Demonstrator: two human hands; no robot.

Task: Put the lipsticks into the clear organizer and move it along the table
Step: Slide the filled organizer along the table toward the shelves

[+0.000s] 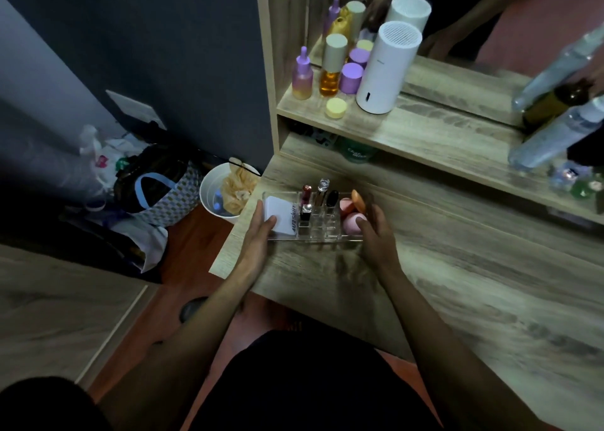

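Observation:
The clear organizer sits near the left end of the wooden table. Several lipsticks stand upright in its middle slots: a red one, a silver-capped one, a black one and a short black-and-silver one. A white compact fills its left compartment, and pink and orange sponges lie in the right one. My left hand grips the organizer's left end. At the right end, my right hand holds it, fingers over the sponges.
A shelf behind carries purple and amber bottles, a yellow jar and a white cylinder before a mirror. Clear bottles stand at the right. Left of the table's edge, a white bin and bags sit on the floor.

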